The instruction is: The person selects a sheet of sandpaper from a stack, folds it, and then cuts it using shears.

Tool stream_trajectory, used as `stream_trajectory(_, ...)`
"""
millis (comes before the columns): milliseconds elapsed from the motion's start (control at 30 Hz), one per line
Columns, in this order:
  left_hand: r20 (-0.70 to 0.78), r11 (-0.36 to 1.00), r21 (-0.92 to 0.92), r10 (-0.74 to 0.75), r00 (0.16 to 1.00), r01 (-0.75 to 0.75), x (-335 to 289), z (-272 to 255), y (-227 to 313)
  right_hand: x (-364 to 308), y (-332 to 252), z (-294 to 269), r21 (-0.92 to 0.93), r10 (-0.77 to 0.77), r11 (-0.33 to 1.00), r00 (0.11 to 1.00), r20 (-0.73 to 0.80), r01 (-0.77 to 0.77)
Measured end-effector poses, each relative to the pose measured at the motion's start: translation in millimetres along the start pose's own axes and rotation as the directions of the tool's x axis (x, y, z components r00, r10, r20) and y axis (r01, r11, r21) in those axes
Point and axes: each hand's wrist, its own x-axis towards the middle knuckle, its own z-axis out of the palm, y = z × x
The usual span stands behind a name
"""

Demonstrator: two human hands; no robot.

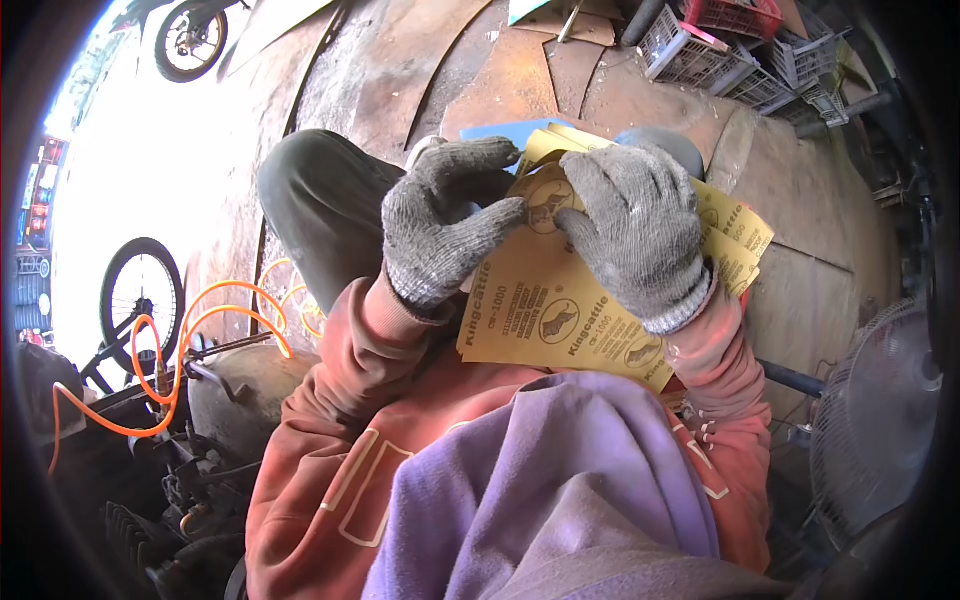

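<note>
Several yellow-brown sandpaper sheets (pixel 515 325) with dark print on their backs lie in a loose, overlapping stack over my lap. My left hand (pixel 445 220), in a grey knitted glove, is beside the stack's left edge. Its thumb and forefinger are apart, with their tips at the sheets. Gloved the same way, my right hand (pixel 640 220) lies over the upper part of the stack. Its thumb and fingers close on a sheet, which bends up at the far edge. The palm hides part of the paper. A flat blue piece (pixel 510 131) shows behind the sheets.
An orange coiled air hose (pixel 235 285) runs beside a rounded tank (pixel 250 395) at left, near a wheel (pixel 142 305). Plastic crates (pixel 715 65) stand at the far right. A fan (pixel 875 420) is close on my right. Worn sheets cover the floor (pixel 480 80).
</note>
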Motion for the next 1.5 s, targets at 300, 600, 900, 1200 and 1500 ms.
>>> stream_trajectory(300, -0.02, 1.0, -0.011, 0.013, 1.0, -0.013, -0.2, 0.8, -1.7, 1.7, -0.8, -1.4, -0.029, -0.015, 0.999, 0.999, 0.033, 0.016)
stream_trajectory(600, -0.04, 0.999, 0.036, 0.034, 0.999, -0.033, 0.0, 0.7, -3.7, -1.7, 0.1, 5.0, -0.007, -0.041, 0.999, 0.999, 0.019, 0.041)
stream_trajectory(900, -0.017, 0.91, 0.336, 0.265, 0.964, -0.244, 10.5, 7.4, -4.9, -5.4, 2.1, 4.6, 0.019, -0.085, 0.996, 0.996, 0.02, 0.085)
stream_trajectory(1200, 0.217, 0.511, 0.668, 0.561, 0.799, -0.541, 20.3, 12.5, 1.1, -6.3, 4.2, 6.4, 0.041, -0.081, 0.996, 0.997, -0.016, 0.081)
stream_trajectory(1500, 0.188, 0.516, 0.605, 0.648, 0.738, -0.607, 21.2, 13.4, -2.7, -5.1, 4.2, 4.0, 0.055, -0.024, 0.998, 0.998, -0.063, 0.028)
